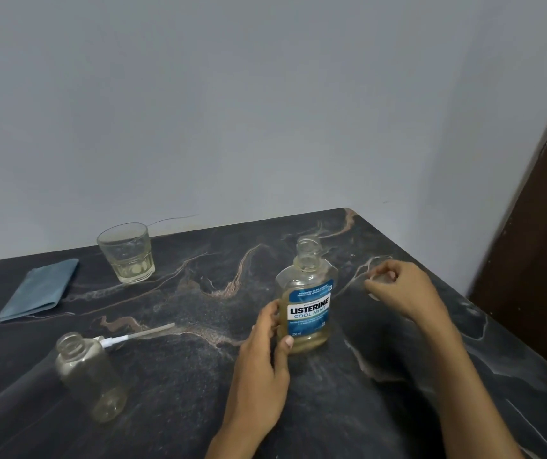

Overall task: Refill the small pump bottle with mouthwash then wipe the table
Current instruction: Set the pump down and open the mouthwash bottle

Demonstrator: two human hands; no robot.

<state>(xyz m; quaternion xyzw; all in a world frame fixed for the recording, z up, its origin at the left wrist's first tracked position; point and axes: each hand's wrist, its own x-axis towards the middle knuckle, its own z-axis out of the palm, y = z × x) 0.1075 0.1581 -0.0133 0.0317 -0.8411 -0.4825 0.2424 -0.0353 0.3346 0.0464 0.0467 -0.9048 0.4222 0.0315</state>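
Note:
An uncapped mouthwash bottle [308,303] with a blue label stands upright in the middle of the dark marble table [199,376]; pale yellow liquid fills about its lower half. My left hand [265,342] grips its lower left side. To the right, my right hand [398,288] holds a small clear cap [379,279] in its curled fingers, just above the table. The small clear pump bottle [88,372] stands open at the front left. Its white pump head with tube [133,337] lies on the table just behind it.
A folded blue cloth [41,288] lies at the far left. A clear glass [127,251] with a little pale liquid stands near the back wall. The table's right edge runs diagonally beside a dark brown door [540,276].

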